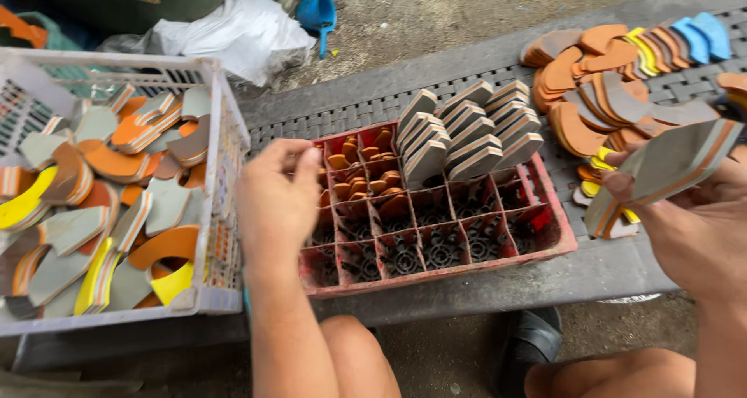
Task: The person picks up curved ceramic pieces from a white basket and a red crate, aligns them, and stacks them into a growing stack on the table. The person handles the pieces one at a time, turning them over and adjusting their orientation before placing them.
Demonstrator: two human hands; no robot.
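A red compartment crate [545,250] sits on a grey bench between my knees. Its far right cells hold upright grey layered foam wedges [467,133]; its far left cells hold small orange pieces [359,168]. My left hand [276,203] hovers over the crate's left side, fingers curled near the orange pieces; whether it holds one I cannot tell. My right hand [700,227] grips a flat grey foam piece with orange stripes [665,168] at the right edge.
A white plastic basket [222,126] at the left is full of grey, orange and yellow curved foam offcuts. More orange, yellow and blue foam pieces [615,63] lie heaped on the bench at the far right. A white bag [241,28] and a blue scoop [317,13] lie on the ground behind.
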